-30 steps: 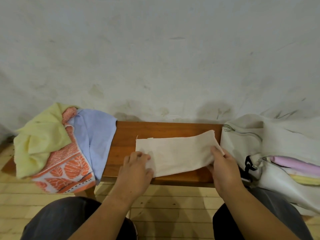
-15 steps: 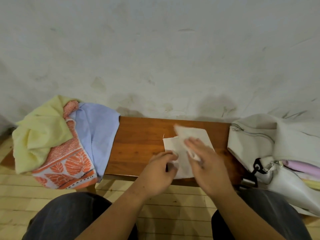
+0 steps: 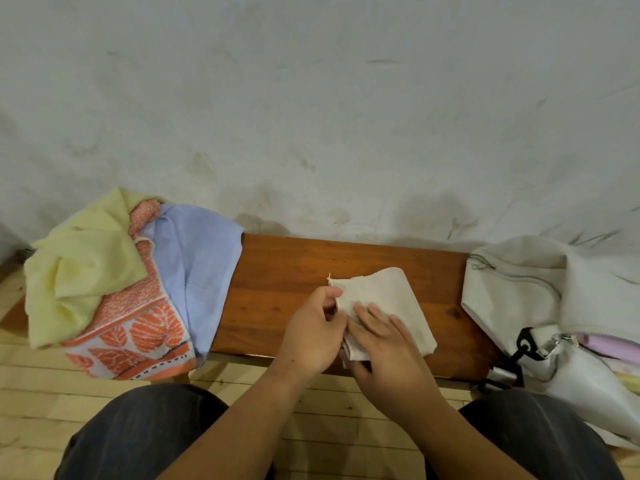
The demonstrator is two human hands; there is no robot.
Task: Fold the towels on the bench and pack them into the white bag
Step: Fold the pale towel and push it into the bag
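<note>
The cream towel (image 3: pixel 391 296) is lying folded against the counter's (image 3: pixel 294 271) front edge, right of the middle. The left grip (image 3: pixel 313 327) is pinching its left edge, while the right grip (image 3: pixel 388 344) is pressing on it with released, straight fingers. Bare wood is showing between it and the yellow towel (image 3: pixel 86 258), orange leaf towel (image 3: pixel 138 323) and blue towel (image 3: pixel 197 258) heaped over the left end. The white bag (image 3: pixel 519 289) is sitting at the right end, near the cream towel. The counter is standing against a scuffed pale wall (image 3: pixel 311 116) on a plank floor (image 3: pixel 69 393).
</note>
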